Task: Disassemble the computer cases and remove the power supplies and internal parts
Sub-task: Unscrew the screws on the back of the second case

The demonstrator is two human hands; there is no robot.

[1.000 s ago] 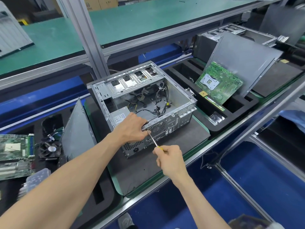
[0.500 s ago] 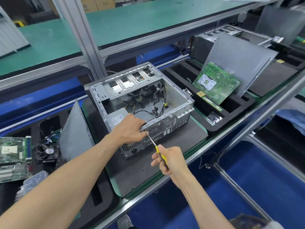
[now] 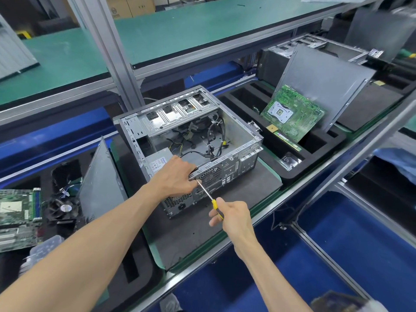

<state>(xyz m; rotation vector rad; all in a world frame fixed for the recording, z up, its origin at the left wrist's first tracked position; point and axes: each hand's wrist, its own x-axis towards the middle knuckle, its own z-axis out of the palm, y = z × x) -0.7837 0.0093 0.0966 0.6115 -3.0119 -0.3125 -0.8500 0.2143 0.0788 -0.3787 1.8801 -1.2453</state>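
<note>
Case (image 3: 227,136) open on mat (image 3: 225,210), PSU (image 3: 157,162) inside (near-left corner).
Rear rim is gripped by left hand (image 3: 177,176); screwdriver (image 3: 208,195) is pinched in right hand (image 3: 234,218), tip at rear panel.

A single wide-angle head view looks forward and steeply down from above the person's shoulders; both forearms enter from the near edge; the open computer case (image 3: 191,140) sits close, at centre; the green shelf (image 3: 180,30) runs across the far side; straight rails bow toward the frame's edges; no second view shares the scene.
</note>
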